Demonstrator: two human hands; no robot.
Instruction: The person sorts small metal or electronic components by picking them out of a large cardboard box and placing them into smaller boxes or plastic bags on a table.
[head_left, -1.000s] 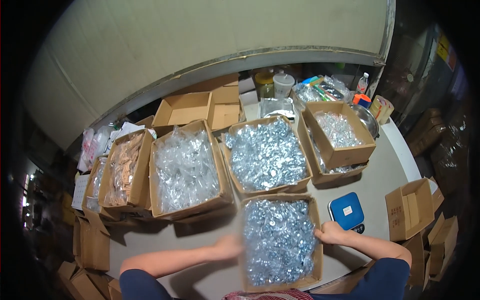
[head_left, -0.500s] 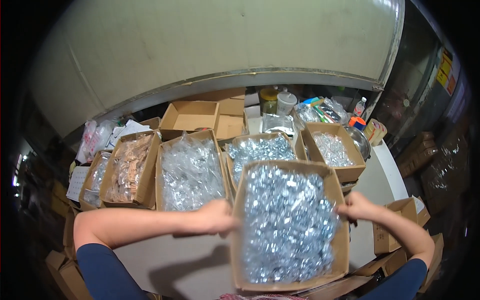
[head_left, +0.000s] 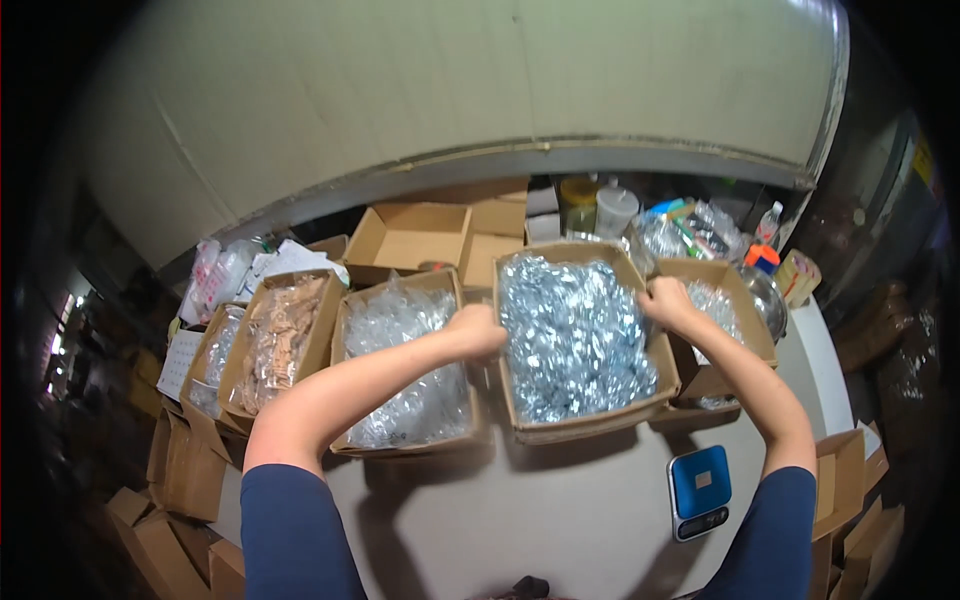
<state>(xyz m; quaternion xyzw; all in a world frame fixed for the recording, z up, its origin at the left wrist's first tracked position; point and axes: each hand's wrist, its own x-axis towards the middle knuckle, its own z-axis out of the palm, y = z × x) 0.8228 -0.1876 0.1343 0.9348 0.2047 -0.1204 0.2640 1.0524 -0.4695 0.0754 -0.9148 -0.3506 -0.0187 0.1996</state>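
Squarely between both hands (head_left: 478, 330): box (head_left: 590, 425)

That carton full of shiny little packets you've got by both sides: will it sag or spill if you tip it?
The carton looks fairly stiff; its walls stay straight between left hand and right hand. Packets heap near the rim, so tilting probably spills some. Likely heavy.

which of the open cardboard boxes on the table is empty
The box at the back, behind the box of clear bags: its bare cardboard bottom shows, while the other open boxes hold bagged parts.
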